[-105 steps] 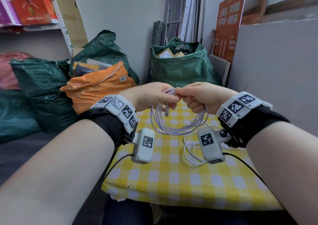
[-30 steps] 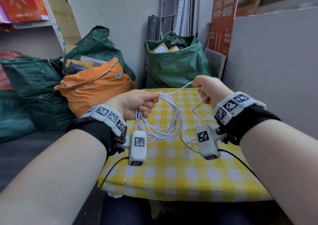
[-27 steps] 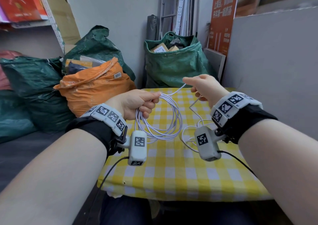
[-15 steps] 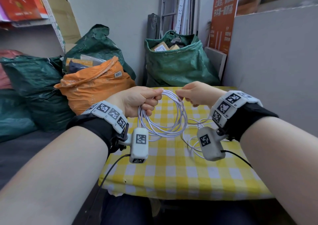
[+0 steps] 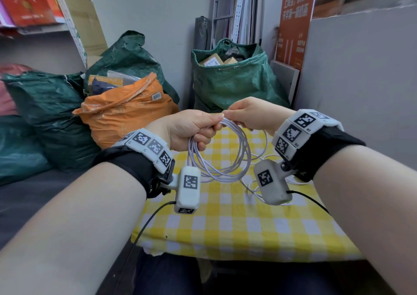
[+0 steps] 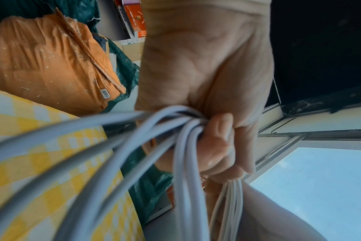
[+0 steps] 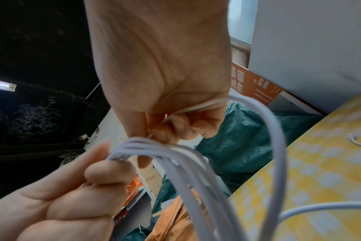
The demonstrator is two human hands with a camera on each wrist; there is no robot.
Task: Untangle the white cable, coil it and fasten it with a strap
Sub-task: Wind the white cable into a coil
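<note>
The white cable (image 5: 225, 159) hangs as a coil of several loops above the yellow checked table (image 5: 237, 227). My left hand (image 5: 191, 127) grips the top of the coil in its curled fingers (image 6: 214, 143), the loops (image 6: 134, 146) fanning out below. My right hand (image 5: 250, 114) meets it at the top and pinches a strand of the cable (image 7: 196, 107) between thumb and fingers. The loose rest of the cable (image 5: 255, 188) lies on the cloth under my right wrist. No strap is in view.
An orange sack (image 5: 126, 109) and dark green sacks (image 5: 234, 80) crowd the table's far and left sides. A grey board (image 5: 361, 80) stands along the right. An orange sign (image 5: 295, 21) leans behind it. Shelving (image 5: 33, 6) is at upper left.
My right hand had pulled a strand out to the right and up; it has come back to the left hand, laying another loop on the coil. The left hand rose a little.
</note>
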